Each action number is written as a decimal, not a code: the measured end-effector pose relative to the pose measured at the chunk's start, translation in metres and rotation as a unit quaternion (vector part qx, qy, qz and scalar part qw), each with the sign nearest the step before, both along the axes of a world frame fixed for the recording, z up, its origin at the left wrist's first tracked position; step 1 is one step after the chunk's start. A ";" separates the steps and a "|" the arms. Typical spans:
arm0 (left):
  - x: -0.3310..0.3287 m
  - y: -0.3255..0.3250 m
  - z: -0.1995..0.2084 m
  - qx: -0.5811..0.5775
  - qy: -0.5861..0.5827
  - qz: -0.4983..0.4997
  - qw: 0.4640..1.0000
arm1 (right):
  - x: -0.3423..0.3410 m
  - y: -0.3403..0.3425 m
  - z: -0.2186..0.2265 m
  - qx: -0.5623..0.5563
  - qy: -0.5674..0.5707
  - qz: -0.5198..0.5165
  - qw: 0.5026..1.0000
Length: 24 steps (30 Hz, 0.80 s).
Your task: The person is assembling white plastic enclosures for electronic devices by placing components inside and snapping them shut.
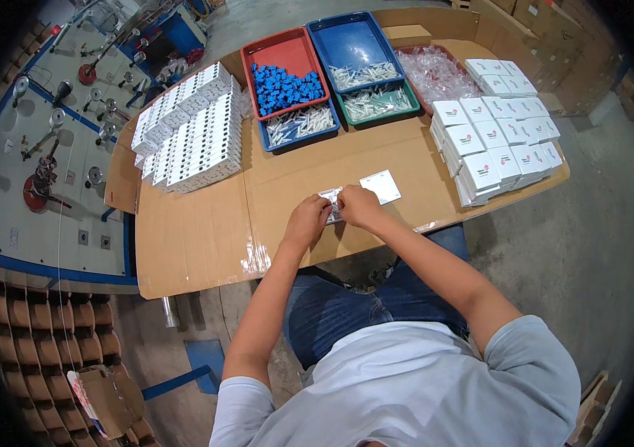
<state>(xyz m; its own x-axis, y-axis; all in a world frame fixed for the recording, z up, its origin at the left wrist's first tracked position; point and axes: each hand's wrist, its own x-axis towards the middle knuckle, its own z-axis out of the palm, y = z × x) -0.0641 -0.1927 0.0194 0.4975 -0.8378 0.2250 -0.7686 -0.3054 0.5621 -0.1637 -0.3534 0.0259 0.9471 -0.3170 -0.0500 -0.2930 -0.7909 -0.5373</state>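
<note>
Near the front edge of the cardboard-covered table, my two hands meet over a small white piece (334,215) with fine detail on its face, too small to name. My left hand (308,222) has its fingers curled against the left side of this piece. From the right, my right hand (359,206) is closed with its fingertips pinched at the piece's upper part; whatever is between them is hidden. A flat square white plate (381,186) lies just beyond my right hand.
Stacked white units with dark squares (201,141) stand left; white square plates (492,145) with red print are piled right. Behind lie a red tray (276,52) of blue parts, blue (350,37) and green (402,113) trays of small white pieces, and clear plastic bags (440,74).
</note>
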 end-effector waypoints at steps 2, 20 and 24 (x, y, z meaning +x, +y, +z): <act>0.001 0.000 -0.001 0.001 0.015 -0.021 1.000 | 0.005 -0.001 0.005 0.023 0.039 -0.025 0.999; -0.002 -0.004 0.001 -0.017 0.027 -0.009 0.999 | 0.017 -0.003 0.002 -0.088 0.040 -0.010 0.995; -0.018 -0.008 0.005 0.036 0.014 0.089 0.995 | 0.018 0.006 -0.006 -0.069 0.017 -0.052 0.996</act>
<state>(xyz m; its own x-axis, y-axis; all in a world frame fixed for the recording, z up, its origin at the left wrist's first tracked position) -0.0825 -0.2004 0.0247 0.6452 -0.7488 0.1515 -0.6827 -0.4762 0.5542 -0.1459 -0.3478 0.0202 0.9073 -0.4194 -0.0305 -0.3934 -0.8209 -0.4140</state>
